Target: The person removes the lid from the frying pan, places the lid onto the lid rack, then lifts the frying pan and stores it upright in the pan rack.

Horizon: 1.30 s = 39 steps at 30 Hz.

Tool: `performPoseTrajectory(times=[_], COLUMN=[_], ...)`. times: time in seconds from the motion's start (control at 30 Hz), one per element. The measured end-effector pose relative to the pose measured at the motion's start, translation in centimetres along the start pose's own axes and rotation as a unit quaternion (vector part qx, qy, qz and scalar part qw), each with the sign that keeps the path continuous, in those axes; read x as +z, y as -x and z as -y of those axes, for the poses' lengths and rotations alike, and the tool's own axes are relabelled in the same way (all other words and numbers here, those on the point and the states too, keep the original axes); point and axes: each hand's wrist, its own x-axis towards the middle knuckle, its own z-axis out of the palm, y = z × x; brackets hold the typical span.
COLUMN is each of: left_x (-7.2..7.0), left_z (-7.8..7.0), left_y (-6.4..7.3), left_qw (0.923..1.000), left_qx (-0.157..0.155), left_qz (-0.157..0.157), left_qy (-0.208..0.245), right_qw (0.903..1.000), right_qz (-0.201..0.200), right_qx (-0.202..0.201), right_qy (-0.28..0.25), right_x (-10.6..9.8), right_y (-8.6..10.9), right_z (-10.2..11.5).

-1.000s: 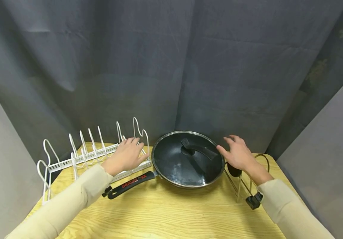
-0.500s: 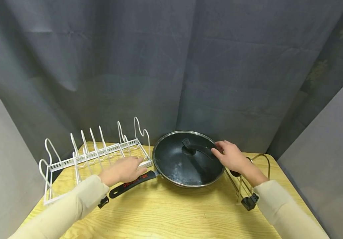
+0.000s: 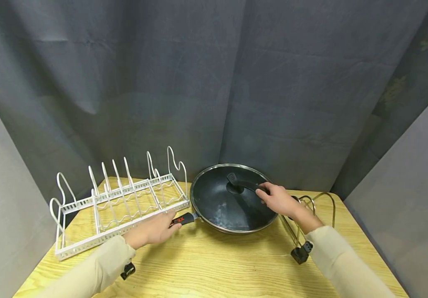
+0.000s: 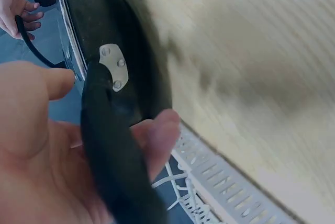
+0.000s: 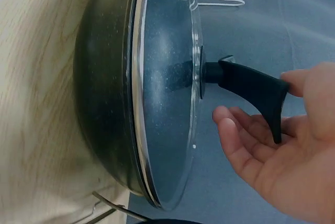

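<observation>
Over the counter (image 3: 214, 275), left hand (image 3: 153, 229) cups unclenched about the pan handle (image 4: 112, 145), likely best lifting point, the pan (image 5: 102, 98) at mid far edge probably stiff, heavy, its glass lid (image 3: 214, 203) likely slick, breakable, best taken by lid handle (image 5: 251, 85), right hand (image 3: 281, 202) loose around it.

Two hands: one left hand (image 3: 152, 231), one right hand (image 3: 280, 202). Two sleeves (image 3: 102, 260). Two wrist cameras (image 3: 128, 271). One pan (image 5: 99, 93) with one pan handle (image 4: 118, 150) and three rivets (image 4: 121, 62). One lid (image 3: 217, 207) with one lid handle (image 3: 249, 185). Two racks: one white rack (image 3: 102, 237), one gold rack (image 3: 334, 211). One table (image 3: 214, 265). One curtain (image 3: 214, 82).
</observation>
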Motion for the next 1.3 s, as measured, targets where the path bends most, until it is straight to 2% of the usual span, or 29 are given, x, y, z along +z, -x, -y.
performPoseTrajectory(times=[0.27, 0.43, 0.6, 0.9, 1.0, 1.2, 1.3], left_x=[1.4, 2.1, 2.4, 2.5, 2.5, 2.5, 2.4], left_z=[0.7, 1.1, 1.3, 1.2, 1.3, 1.2, 1.2], left_y=[0.1, -0.1, -0.2, -0.1, -0.1, -0.2, -0.2], left_qw=[0.9995, 0.9987, 0.9972, 0.9960, 0.9961, 0.9965, 0.9968], left_qx=[-0.021, -0.024, -0.037, -0.051, -0.052, -0.051, -0.051], left_qz=[-0.020, -0.046, -0.064, -0.071, -0.067, -0.063, -0.060], left_qy=[-0.009, -0.001, -0.011, -0.017, -0.023, -0.015, -0.011], right_qw=[0.9975, 0.9945, 0.9906, 0.9835, 0.9848, 0.9944, 0.9946], right_qz=[-0.004, -0.011, -0.017, -0.018, -0.012, -0.035, -0.042], right_qx=[0.021, 0.030, 0.059, 0.098, 0.097, 0.086, 0.088], right_qy=[-0.067, -0.099, -0.122, -0.151, -0.144, -0.051, -0.035], right_x=[0.5, 0.5, 0.5, 0.4, 0.3, 0.2, 0.2], right_y=[-0.2, -0.5, -0.8, -2.1, -2.5, -3.5, -4.0], right_z=[0.0, -0.2, -0.4, 0.2, 0.3, -0.2, -0.3])
